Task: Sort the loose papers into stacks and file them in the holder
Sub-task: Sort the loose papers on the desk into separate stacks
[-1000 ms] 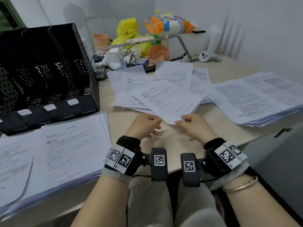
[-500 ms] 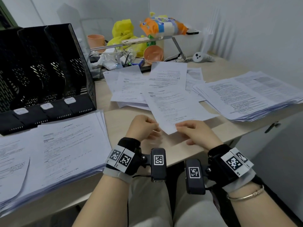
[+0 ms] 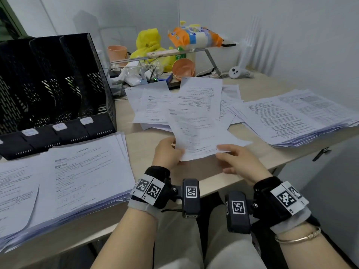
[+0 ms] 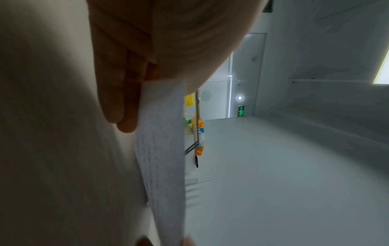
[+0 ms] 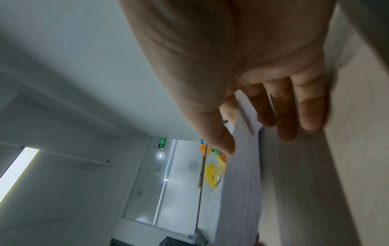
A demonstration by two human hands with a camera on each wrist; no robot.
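I hold one printed sheet (image 3: 198, 133) just above the desk's front edge. My left hand (image 3: 174, 150) pinches its left edge, and the left wrist view shows the sheet (image 4: 162, 141) between thumb and fingers (image 4: 124, 103). My right hand (image 3: 226, 152) pinches the near edge, thumb on top; in the right wrist view the fingers (image 5: 288, 116) lie under the sheet (image 5: 242, 166). Loose papers (image 3: 165, 101) lie fanned behind it. The black mesh file holder (image 3: 54, 84) stands at the back left. Sorted stacks lie at the left (image 3: 81, 181) and right (image 3: 291, 119).
A metal riser (image 3: 174, 53) at the back carries a snack bag (image 3: 194, 38), with a yellow bag, orange cups (image 3: 183, 68) and cables around it. A white controller (image 3: 236, 72) lies by the wall. The desk's front edge (image 3: 213, 189) runs just before my wrists.
The sheet has been pulled off the loose pile toward me and turned. My left hand, empty before, now pinches its left edge; my right hand stays on the near edge.
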